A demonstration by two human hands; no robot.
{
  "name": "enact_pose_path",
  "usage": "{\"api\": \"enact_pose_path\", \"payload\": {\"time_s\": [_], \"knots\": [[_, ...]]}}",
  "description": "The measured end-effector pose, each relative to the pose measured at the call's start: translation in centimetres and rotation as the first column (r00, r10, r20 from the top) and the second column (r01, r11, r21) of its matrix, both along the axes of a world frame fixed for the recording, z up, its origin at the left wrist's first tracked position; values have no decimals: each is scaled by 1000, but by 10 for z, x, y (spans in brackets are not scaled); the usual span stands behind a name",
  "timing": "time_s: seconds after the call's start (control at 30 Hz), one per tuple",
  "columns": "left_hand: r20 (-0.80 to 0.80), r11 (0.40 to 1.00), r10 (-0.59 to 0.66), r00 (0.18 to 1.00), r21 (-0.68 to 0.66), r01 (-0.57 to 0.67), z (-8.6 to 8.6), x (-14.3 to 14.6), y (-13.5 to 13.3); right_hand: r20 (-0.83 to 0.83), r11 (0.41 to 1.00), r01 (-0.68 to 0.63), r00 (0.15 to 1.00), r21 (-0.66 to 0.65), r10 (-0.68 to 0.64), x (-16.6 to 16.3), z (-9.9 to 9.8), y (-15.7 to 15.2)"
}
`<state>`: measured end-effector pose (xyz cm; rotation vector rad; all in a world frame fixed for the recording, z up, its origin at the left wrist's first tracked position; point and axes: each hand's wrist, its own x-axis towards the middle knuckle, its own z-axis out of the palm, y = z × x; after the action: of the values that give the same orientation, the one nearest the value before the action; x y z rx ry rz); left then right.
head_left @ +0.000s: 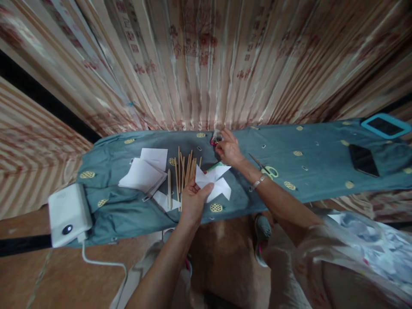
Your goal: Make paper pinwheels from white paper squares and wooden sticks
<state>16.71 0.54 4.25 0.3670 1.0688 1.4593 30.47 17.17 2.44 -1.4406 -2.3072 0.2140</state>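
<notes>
Work surface: a long board under a blue-green cloth (135,210) ran across the view, with a striped curtain behind it.
Left hand: the left hand (192,198) was at the near edge of the board, thumb pressed down on the folded white paper piece (216,182), which looked like a pinwheel with pointed vanes; the other fingers were curled beneath it.
Right hand: the right hand (229,148) was stretched to the far edge, fingertips drawn together on a small container (216,138) with something red at it; whether anything had been pinched out could not be told.
Position of the piece: it lay on the cloth near the middle of the board, just right of the sticks and partly over a green item that was mostly hidden.
Work judged done: cutting and folding appeared finished, since the vanes were already shaped and the scissors (266,169) lay apart from both hands.
Work judged outstanding: the piece was not yet joined to any of the wooden sticks (185,171), which lay loose in a bundle beside it.
Stock remaining: a stack of white paper sheets (144,171) sat left of the sticks, uncut.
Other items: a white charger block (68,213) at the left end; a dark phone (363,159) and a blue-rimmed device (385,125) at the right end.
</notes>
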Motion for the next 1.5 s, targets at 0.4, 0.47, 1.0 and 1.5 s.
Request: {"api": "enact_pose_path", "payload": {"time_s": [0.4, 0.47, 1.0, 1.5], "knots": [[-76, 999, -2, 997, 44, 6, -3, 22, 11, -859, 909, -42, 348, -414, -375, 59, 30, -135], [-96, 996, -40, 995, 70, 47, -5, 29, 12, -833, 943, -11, 472, -334, -289, 51, 38, -150], [4, 987, -150, 989, 64, 150, -2, 69, 14, -673, 984, 45, 724, -175, -152, 68, 31, -159], [-45, 989, -143, 989, 31, 144, -6, 67, 16, -752, 960, -11, 624, -281, -213, 70, 19, -151]]}}
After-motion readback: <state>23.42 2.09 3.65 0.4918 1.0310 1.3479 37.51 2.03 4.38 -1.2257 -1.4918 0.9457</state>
